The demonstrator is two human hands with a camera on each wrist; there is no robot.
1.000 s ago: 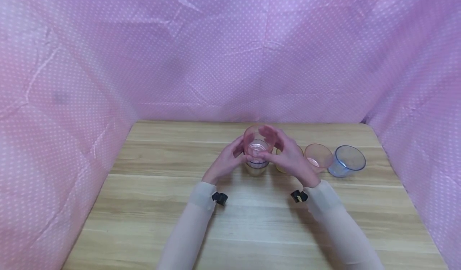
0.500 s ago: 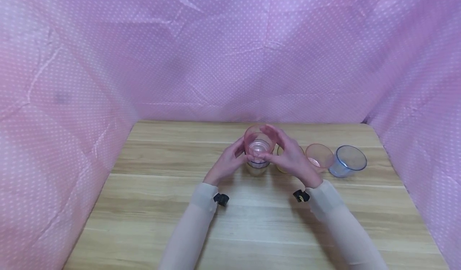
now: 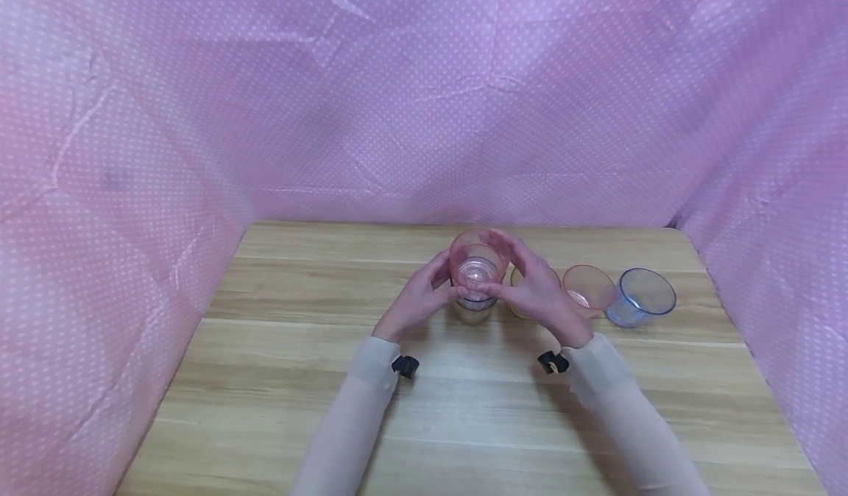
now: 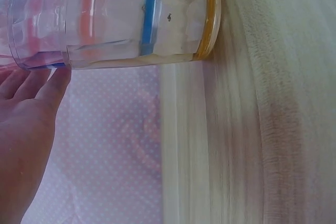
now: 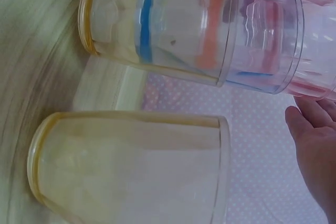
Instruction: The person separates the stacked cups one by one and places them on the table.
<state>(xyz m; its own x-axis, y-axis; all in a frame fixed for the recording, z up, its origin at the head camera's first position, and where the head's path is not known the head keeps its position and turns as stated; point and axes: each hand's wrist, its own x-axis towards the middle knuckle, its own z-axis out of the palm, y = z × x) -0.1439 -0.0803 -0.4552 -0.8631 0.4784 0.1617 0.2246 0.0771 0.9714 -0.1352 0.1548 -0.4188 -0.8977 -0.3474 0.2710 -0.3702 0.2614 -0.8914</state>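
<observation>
A stack of nested clear tinted cups stands upright on the table, left of the loose cups. Its lowest visible cup is yellow (image 5: 178,30), then a blue-rimmed cup (image 5: 262,53), with a pink cup (image 3: 478,268) on top. From the left side my left hand (image 3: 419,299) holds the pink cup, thumb in front. My right hand (image 3: 538,291) grips it from the other side, its thumb near the left one. Bands of blue and orange show through the yellow wall in both wrist views. The far fingers are partly hidden behind the cup.
Right of the stack, a yellow cup (image 5: 131,166) stands partly behind my right hand. Beyond it come a loose pink cup (image 3: 589,288) and a loose blue cup (image 3: 641,296). The wooden table (image 3: 450,422) meets pink dotted cloth (image 3: 371,113) at its back and sides.
</observation>
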